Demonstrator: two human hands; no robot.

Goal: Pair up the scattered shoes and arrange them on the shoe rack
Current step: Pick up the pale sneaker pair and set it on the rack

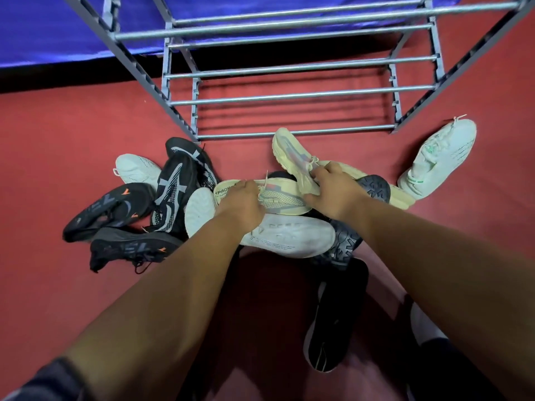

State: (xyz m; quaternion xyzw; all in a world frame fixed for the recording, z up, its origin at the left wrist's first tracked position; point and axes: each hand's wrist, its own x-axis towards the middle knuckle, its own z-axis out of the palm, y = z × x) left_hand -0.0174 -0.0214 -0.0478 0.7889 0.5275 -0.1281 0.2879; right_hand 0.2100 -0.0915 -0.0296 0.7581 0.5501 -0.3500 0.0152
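Left hand point(241, 202), right hand point(335, 188) — outstretched (fingers curled)

About twelve shoes point(440, 157), one rack point(289, 95)

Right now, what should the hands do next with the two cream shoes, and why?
Probably lift both out of the heap together. The left hand grips one cream sneaker, and the right hand grips a second cream sneaker that looks like its match. The shoe rack stands just behind the heap, so the pair could go there next.
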